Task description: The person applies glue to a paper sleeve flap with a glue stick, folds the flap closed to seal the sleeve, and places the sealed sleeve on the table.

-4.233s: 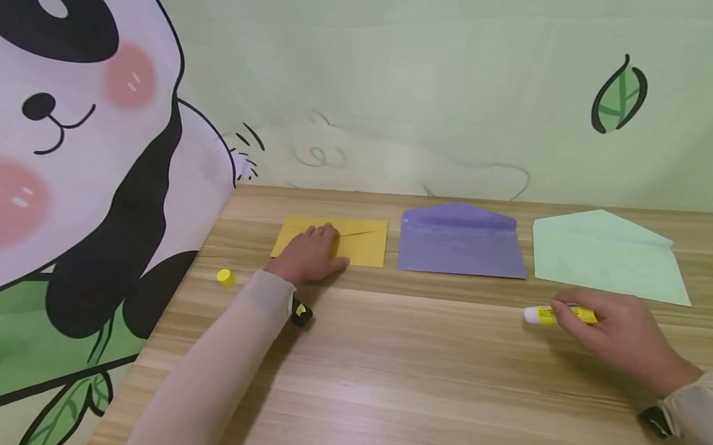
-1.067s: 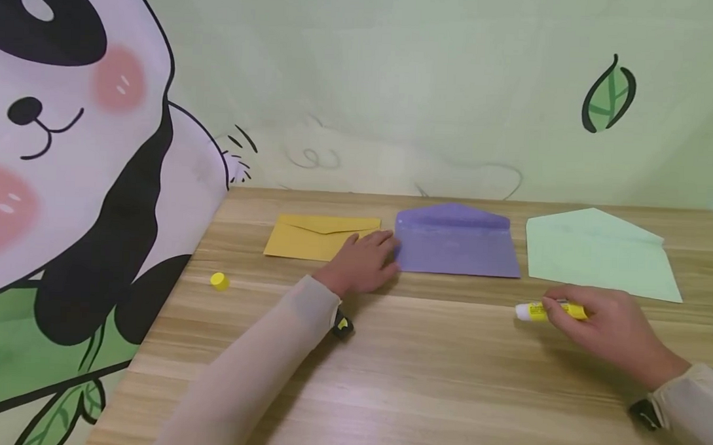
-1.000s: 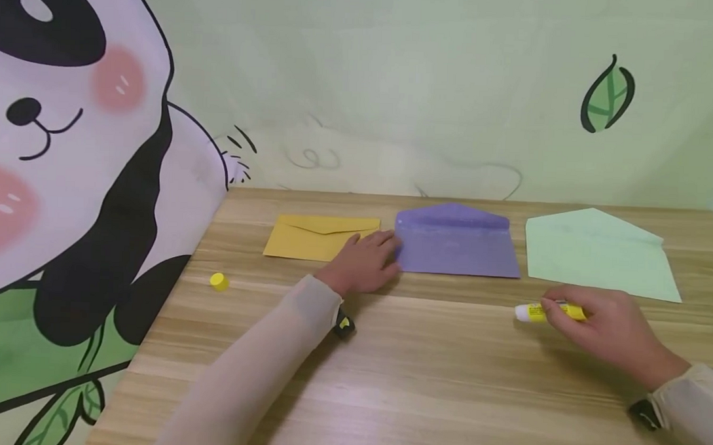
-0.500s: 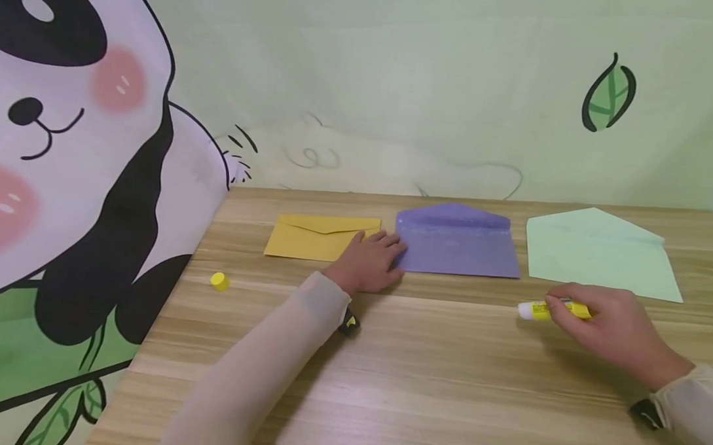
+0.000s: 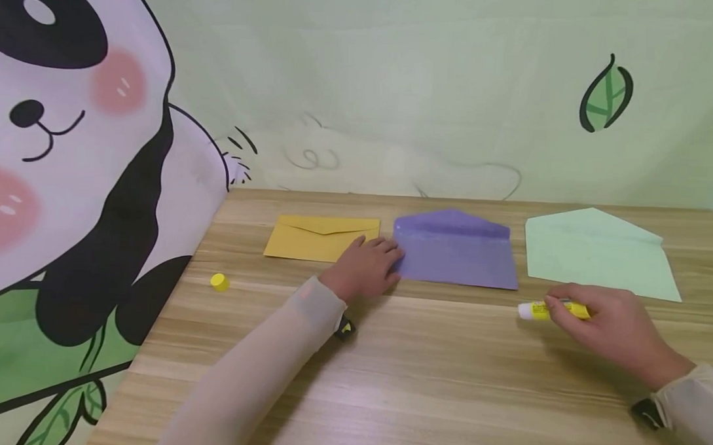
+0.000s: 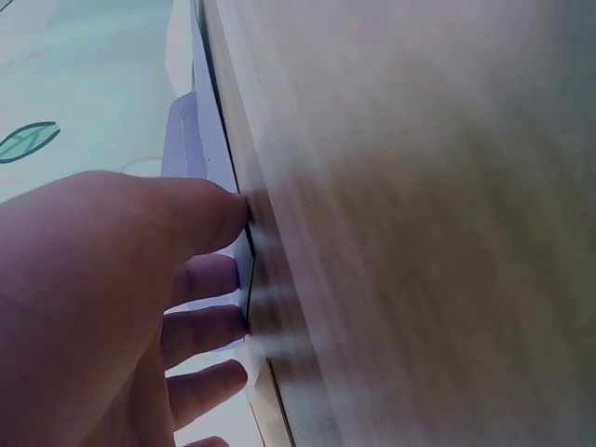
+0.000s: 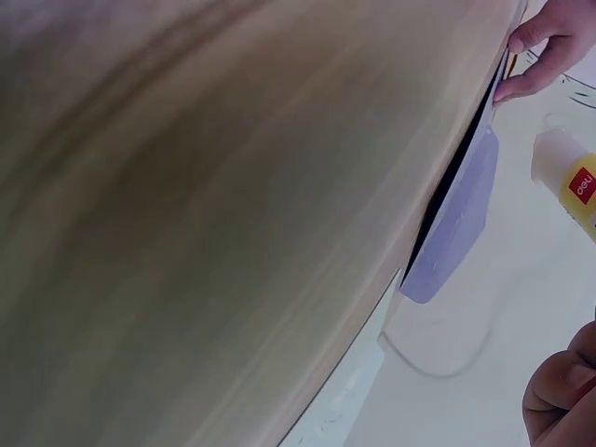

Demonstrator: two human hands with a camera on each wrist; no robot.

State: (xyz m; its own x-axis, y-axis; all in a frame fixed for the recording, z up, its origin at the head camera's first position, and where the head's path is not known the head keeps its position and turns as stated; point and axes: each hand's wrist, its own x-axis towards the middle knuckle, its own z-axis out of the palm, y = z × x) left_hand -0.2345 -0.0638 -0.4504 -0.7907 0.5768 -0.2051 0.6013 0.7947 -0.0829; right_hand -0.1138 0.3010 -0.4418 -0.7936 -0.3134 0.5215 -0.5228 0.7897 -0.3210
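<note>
My left hand is at the left edge of the purple envelope, which lies with its pointed flap up. In the left wrist view, the thumb and fingertips touch the envelope's near left corner. A dark gap runs beneath its near edge in the right wrist view. My right hand pinches a yellow and white glue stick, uncapped, its white tip pointing left above the table. Beyond that hand lies a pale green envelope, flap raised. A yellow envelope, flap folded down, is partly covered by my left hand.
A yellow cap stands near the left side of the wooden table. Behind the table hangs a pale green backdrop with a panda drawing on the left.
From the yellow envelope's flap, my left hand has moved right to the purple envelope. That envelope has just shifted slightly toward me and turned a little. The right hand keeps holding the glue stick.
</note>
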